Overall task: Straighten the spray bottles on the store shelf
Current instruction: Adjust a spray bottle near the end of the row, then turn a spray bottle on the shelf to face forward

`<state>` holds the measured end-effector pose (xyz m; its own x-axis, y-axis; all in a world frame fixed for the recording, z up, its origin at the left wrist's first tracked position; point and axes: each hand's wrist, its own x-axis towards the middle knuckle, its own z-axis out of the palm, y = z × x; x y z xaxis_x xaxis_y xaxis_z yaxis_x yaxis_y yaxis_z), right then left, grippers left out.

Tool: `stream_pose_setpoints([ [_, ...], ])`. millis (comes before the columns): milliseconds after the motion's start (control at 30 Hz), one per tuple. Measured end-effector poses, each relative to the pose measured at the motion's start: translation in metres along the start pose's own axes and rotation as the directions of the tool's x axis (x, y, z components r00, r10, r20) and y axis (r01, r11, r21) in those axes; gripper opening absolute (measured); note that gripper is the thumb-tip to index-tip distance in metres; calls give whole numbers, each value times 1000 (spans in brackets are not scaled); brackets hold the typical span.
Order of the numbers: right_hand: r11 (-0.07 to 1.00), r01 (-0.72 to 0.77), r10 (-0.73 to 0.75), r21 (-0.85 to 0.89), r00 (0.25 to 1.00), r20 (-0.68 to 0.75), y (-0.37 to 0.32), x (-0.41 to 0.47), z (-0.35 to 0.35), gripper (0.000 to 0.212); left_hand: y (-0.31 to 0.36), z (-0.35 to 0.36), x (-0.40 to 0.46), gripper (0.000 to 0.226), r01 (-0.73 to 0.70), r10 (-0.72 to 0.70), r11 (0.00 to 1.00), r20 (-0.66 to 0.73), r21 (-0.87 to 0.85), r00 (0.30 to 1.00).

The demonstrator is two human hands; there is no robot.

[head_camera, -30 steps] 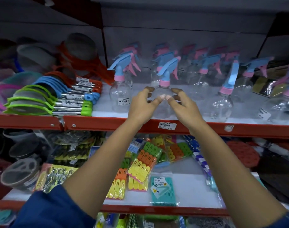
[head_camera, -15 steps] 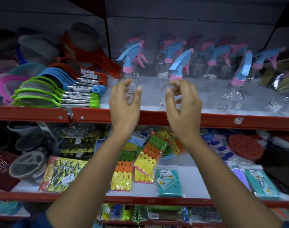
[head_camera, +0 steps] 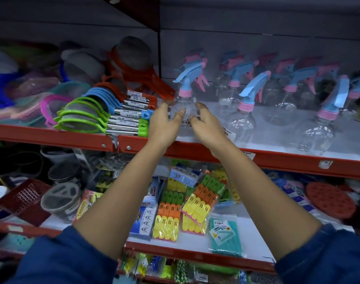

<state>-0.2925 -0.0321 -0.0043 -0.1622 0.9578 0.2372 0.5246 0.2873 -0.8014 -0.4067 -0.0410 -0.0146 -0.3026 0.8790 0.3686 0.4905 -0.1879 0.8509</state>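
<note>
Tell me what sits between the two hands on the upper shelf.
In the head view, the leftmost spray bottle stands between the left hand and the right hand. Both hands are open on either side of its clear body; contact is not clear.

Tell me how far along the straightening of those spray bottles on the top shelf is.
Early stages. In hand: the left hand and right hand are open on either side of the leftmost spray bottle, which stands upright; no closed grip shows. Nothing looks clearly finished. Left to do: the front bottle in the middle and the one to the right have heads pointing different ways, and the back row looks uneven.
</note>
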Motion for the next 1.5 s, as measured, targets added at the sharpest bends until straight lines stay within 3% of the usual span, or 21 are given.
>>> stream_pose_setpoints([
  [333, 996, 82, -80, 46, 996, -47, 3, -16, 4, 49, -3, -24, -29, 45, 13, -12, 991, 4, -137, 1000],
  [567, 989, 86, -77, 119, 994, -74, -3, -28, 9, 41, -10, -27, -26, 44, -7, 6, 994, -5, -105, 1000],
  [967, 990, 141, -138, 8, 981, -136, -3, -41, 19, 51, -9, -27, -32, 46, -62, 60, 994, -23, -87, 998],
  [1200, 988, 148, -143, 53, 986, -89, 1, -48, 15, 55, -14, -20, -38, 53, -75, 74, 996, -21, -48, 997],
  [1300, 963, 262, -236, 68, 936, -262, 5, -58, 5, 43, -5, -11, -55, 51, -117, 118, 993, -147, 12, 982],
  [1400, 930, 367, -322, -4, 811, -488, 19, -69, -14, 28, 7, 6, -79, 41, -225, 226, 974, -272, 37, 935],
  [1500, 926, 368, -325, -80, 675, -662, 39, -72, -41, 21, 18, 31, -94, 31, -309, 300, 951, -217, -4, 929],
])
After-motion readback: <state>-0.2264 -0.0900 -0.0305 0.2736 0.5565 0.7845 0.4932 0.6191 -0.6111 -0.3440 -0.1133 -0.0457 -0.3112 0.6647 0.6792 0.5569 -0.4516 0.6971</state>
